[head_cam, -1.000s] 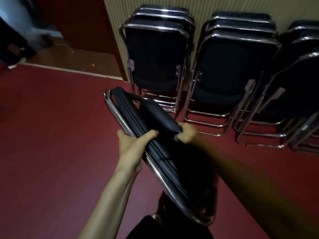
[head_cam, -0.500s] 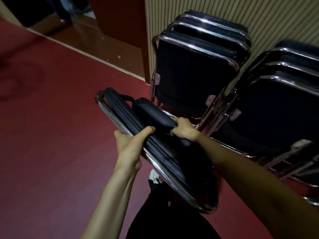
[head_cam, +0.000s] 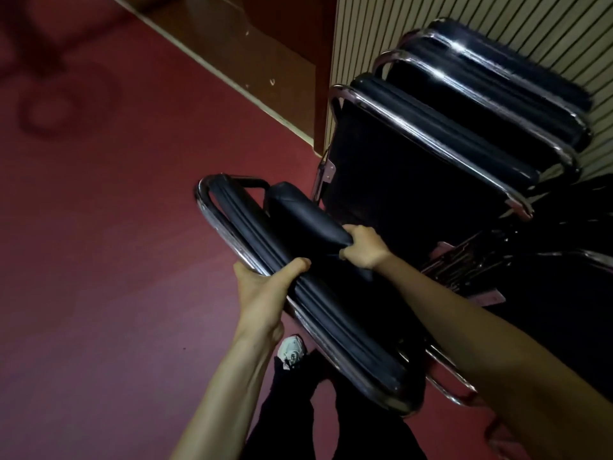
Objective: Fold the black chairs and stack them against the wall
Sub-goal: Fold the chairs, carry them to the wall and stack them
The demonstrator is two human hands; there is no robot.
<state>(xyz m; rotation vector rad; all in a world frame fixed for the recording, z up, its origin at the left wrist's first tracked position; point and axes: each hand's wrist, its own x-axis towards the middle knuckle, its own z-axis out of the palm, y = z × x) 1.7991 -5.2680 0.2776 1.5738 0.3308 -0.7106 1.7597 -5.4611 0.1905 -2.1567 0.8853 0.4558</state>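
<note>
Single head-worn wide-angle view; looks forward, steeply down, close over held chair (head_cam: 308, 224); ribbed wall (head_cam: 398, 21) upper right.

We see a smooth dark red floor (head_cam: 99, 260) with a faint ring-shaped stain (head_cam: 43, 126) at upper left. A narrow pale edging strip (head_cam: 252, 102) divides it from a brown wooden floor section (head_cam: 232, 54). Beyond stands a dark reddish-brown wooden panel (head_cam: 298, 24), beside a cream wall of vertical ribs (head_cam: 497, 31). The light is dim.
</note>
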